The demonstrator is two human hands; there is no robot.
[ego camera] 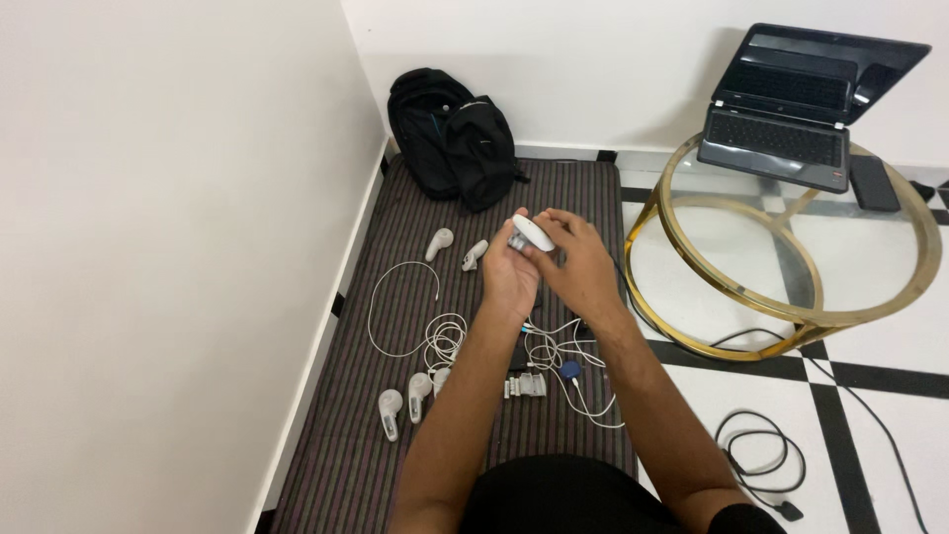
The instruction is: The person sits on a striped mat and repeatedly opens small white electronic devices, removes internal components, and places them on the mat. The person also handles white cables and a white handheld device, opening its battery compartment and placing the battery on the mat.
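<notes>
Resting between both hands' fingertips, white device (532,233) sits above left hand (509,275).

L grip (509,272) + R grip (578,267) together, fingers curled

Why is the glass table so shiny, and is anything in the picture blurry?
In the head view, the round glass table mirrors the pale wall and lets the checkered floor show through; its gold rim glints. The light is soft and even, with faint shadows. The hands, left hand and right hand, look slightly soft around the small white device; the laptop stays fairly sharp.
</notes>
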